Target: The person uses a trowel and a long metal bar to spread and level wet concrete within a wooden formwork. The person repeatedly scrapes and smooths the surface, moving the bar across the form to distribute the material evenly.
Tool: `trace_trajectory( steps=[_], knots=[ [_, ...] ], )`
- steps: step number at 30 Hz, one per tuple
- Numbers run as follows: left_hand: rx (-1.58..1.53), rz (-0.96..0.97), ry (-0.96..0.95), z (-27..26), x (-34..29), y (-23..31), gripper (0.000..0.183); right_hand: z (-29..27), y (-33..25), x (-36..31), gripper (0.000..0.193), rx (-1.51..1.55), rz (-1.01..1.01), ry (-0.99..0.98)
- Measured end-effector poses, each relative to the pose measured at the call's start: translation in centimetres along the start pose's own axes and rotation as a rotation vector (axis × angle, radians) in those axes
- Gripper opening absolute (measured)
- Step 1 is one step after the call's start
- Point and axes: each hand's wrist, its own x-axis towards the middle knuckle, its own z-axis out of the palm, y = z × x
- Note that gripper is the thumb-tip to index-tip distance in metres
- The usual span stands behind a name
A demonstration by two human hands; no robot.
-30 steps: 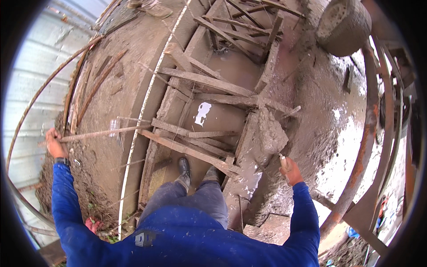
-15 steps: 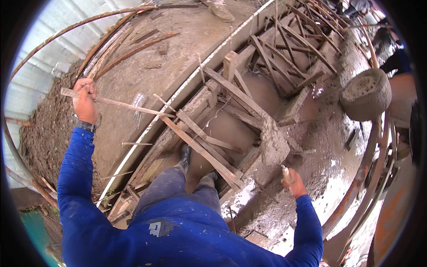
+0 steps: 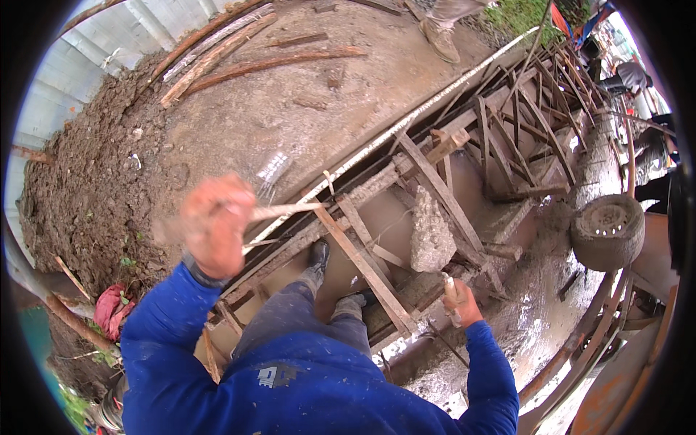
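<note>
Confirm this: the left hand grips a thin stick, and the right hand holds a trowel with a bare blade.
Not bare: the head view shows the trowel loaded with lumpy grey material. The left hand grips a thin stick, and the right hand holds the trowel.

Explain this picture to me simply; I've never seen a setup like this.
There is no machine here: a person works with two bare hands. The camera sits on their head and looks down, and its fisheye lens bends straight edges near the rim.

At the bottom are the wearer's blue sleeves. The left hand, blurred, grips a thin stick. The right hand holds a trowel by its pale handle; grey, muddy material covers the blade.

Below, the wearer's dark boots stand among wooden bars set over muddy water. A mud-caked wheel is off to the right.
</note>
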Motion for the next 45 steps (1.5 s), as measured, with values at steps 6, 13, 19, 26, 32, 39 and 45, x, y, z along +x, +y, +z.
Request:
trace_trajectory(
  steps=[6, 13, 19, 26, 32, 39, 45],
  knots=[
    [-0.001, 0.049, -0.062, 0.0, -0.1, 0.2, 0.010, 6.1, -6.1, 8.6, 0.018, -0.017, 0.049, -0.108],
    [0.006, 0.027, -0.223, -1.9, 1.3, 0.9, 0.017, 15.5, -8.7, 27.6, 0.022, 0.183, 0.187, -0.073],
    [-0.028, 0.057, -0.225, -1.7, 1.2, 0.5, 0.025, 16.6, -5.7, 35.4, 0.026, -1.075, -0.415, -0.178],
    [0.045, -0.023, -0.192, -2.0, 4.1, 0.7, 0.013, 14.4, -10.8, 20.9, 0.032, -0.464, -0.005, 0.131],
    [-0.039, -0.067, -0.310, 0.4, 9.0, -1.0, 0.012, 12.0, -6.6, 7.4, 0.029, -0.437, -0.079, 0.225],
    [-0.249, 0.264, -0.332, 2.8, 18.7, 3.0, 0.009, 15.3, -1.8, -5.8, 0.029, -0.278, 0.246, 0.246],
    [-0.420, 0.332, -0.446, 5.4, 21.1, 4.7, 0.015, 17.9, 0.7, -10.0, 0.042, -0.216, 0.222, 0.265]
  ],
)
